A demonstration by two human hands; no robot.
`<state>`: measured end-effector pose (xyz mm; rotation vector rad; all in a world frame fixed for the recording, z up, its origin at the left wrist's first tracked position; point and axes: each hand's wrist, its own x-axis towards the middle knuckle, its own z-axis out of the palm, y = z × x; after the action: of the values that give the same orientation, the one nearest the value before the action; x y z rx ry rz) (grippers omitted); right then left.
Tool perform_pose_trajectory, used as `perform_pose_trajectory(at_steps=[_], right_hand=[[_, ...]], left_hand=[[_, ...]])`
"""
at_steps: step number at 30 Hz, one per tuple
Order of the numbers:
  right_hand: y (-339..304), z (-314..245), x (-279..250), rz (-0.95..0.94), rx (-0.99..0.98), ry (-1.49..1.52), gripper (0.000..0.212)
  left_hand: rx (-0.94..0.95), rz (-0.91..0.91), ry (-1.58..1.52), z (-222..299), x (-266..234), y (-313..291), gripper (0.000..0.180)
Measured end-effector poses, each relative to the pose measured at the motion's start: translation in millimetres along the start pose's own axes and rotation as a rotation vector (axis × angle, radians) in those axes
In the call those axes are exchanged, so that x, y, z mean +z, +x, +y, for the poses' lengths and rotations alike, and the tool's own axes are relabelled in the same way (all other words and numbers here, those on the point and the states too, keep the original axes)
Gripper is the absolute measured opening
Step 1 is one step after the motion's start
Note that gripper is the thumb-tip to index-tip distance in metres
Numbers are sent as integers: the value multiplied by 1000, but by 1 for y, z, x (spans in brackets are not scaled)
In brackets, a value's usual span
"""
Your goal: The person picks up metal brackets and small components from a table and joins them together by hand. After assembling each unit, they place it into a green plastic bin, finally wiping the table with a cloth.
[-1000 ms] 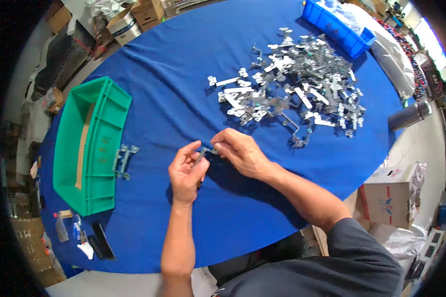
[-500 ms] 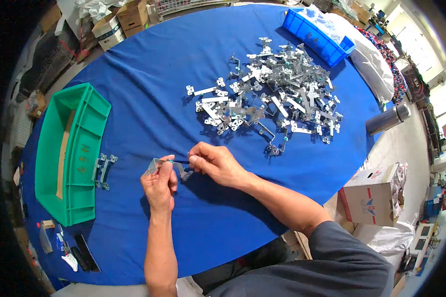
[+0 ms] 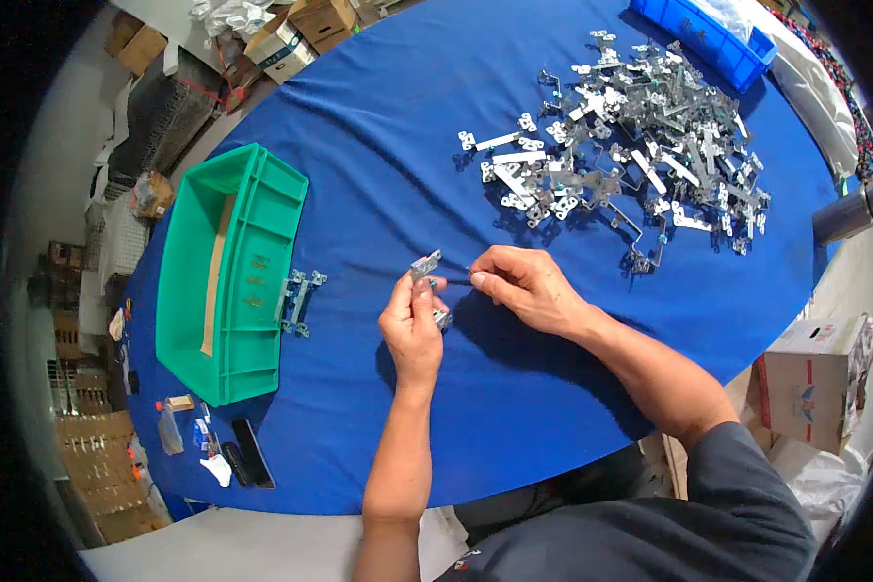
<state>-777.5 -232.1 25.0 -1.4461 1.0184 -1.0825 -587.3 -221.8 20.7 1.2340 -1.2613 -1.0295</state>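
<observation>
A small bent metal bracket (image 3: 425, 264) is gripped between the thumb and fingers of my left hand (image 3: 414, 339). One end of it rises above the thumb, and another bit shows beside the fingers. Just to the right, my right hand (image 3: 538, 291) is pinched closed, apart from the bracket. A tiny dark tip shows at its fingertips, too small to name. Beyond my hands lies a large heap of similar metal brackets (image 3: 650, 179), some with green-blue bits on them. A few more brackets (image 3: 301, 303) rest against the green bin's right side.
On the left stands a green plastic bin (image 3: 267, 228) with a cardboard strip inside. A blue crate (image 3: 747, 60) sits at the far right, and a metal flask (image 3: 852, 213) lies at the right edge. Near left are a dark phone-like slab (image 3: 252, 452) and a small bottle (image 3: 170, 432).
The whole view has swung left, so the table's things appear farther right. In my left hand the bracket has been turned, one end now pointing up. My right hand stays pinched.
</observation>
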Motion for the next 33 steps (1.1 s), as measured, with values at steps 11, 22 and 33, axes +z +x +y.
perform_pose_trajectory(at_steps=[11, 22, 33], right_hand=[[1, -9, -1, 37, -63, -69, 19], [1, -2, 0, 74, -145, -79, 20], [2, -6, -5, 44, -83, -143, 14]], left_hand=[[-3, -36, 142, -2, -2, 0, 28], [88, -37, 222, -8, 0, -1, 26], [214, -58, 228, 8, 5, 0, 20]])
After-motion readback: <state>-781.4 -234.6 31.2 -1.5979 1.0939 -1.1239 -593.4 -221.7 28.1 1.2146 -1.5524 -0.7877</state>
